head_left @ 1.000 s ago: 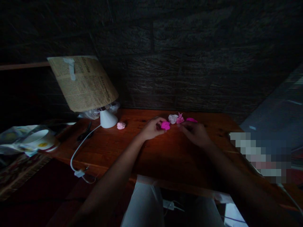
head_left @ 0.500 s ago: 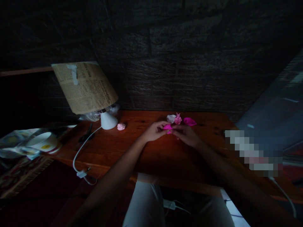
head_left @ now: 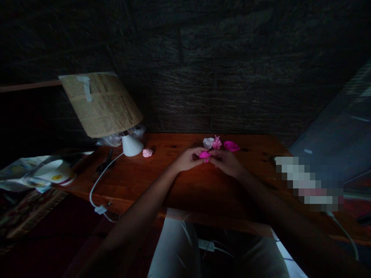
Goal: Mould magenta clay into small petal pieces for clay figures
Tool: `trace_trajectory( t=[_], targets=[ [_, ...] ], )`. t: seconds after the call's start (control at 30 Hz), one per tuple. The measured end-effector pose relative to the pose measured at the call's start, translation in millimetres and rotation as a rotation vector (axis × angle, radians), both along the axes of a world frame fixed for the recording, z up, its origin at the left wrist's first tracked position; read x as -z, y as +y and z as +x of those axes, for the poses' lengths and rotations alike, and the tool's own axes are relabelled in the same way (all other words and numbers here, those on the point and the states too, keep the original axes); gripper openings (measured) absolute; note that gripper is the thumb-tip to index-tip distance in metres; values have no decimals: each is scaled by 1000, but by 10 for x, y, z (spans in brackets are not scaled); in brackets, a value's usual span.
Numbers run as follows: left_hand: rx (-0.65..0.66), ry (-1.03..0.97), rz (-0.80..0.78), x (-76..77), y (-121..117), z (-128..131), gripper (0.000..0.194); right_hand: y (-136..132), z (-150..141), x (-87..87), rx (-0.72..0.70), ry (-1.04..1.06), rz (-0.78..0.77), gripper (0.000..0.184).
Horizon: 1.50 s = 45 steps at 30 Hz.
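I count 5 pink clay pieces: 4 on the table (head_left: 162,181), 1 bright pink lump (head_left: 204,155) pinched between my left hand (head_left: 188,159) and right hand (head_left: 227,162).

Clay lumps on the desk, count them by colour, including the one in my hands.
Bright magenta: 2, one pinched between left hand and right hand, one lying flat
Pale pink: 2
Whitish: 1
Total: 5
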State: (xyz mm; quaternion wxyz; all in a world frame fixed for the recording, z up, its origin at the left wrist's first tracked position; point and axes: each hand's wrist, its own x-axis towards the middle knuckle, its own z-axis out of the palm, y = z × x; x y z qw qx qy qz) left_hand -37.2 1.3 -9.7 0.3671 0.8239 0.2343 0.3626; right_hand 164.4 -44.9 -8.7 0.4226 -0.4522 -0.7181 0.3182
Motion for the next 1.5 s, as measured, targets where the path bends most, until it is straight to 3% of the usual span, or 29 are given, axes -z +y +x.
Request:
trace_trajectory(
  t=[0.13,0.3,0.6,0.73,0.9,1.27,1.5],
  targets=[
    [-39,41,75,-26,-11,-4,31,0,0,0,12,-54,59,15],
    [-58,10,-2,-7,-4,33,22,-21,-21,-25,93,-112,83,9],
    [-81,-17,-35,-11,-8,53,16,-55,-71,-85,117,-175,129,10],
    [-102,-61,-83,-21,-2,67,17,-31,-81,-45,138,-75,125,11],
    [-32,-185,-182,-36,-6,115,18,19,-44,-31,174,66,91,13],
    [-57,-514,-604,-6,30,236,30,82,11,2,84,503,-95,19],
    [-53,-541,-655,-15,40,175,30,28,-13,-40,63,636,-192,21]
  ],
)
